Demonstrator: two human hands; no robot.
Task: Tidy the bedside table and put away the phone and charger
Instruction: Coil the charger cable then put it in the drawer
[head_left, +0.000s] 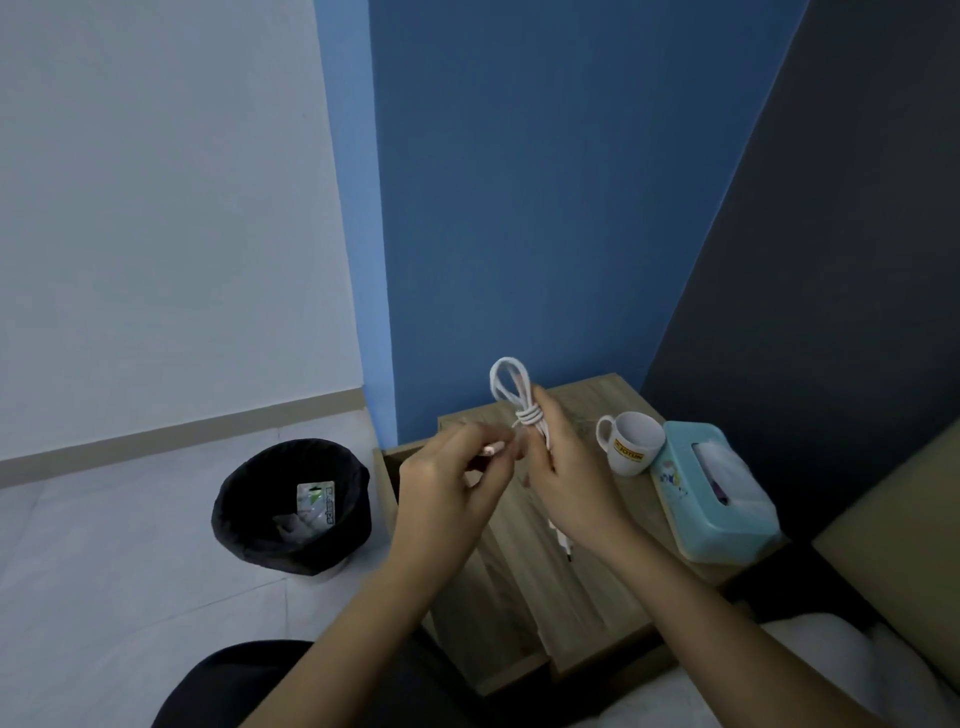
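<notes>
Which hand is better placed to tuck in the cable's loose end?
Left hand: it pinches the free end of the charger cable, while the right hand grips the wound bundle.

A mug stands on the counter, just left of a tissue box at the counter's right edge. Two hands hold a coiled charger cable above the counter's left half. A bin sits on the floor to the counter's left, with packaging inside.
</notes>
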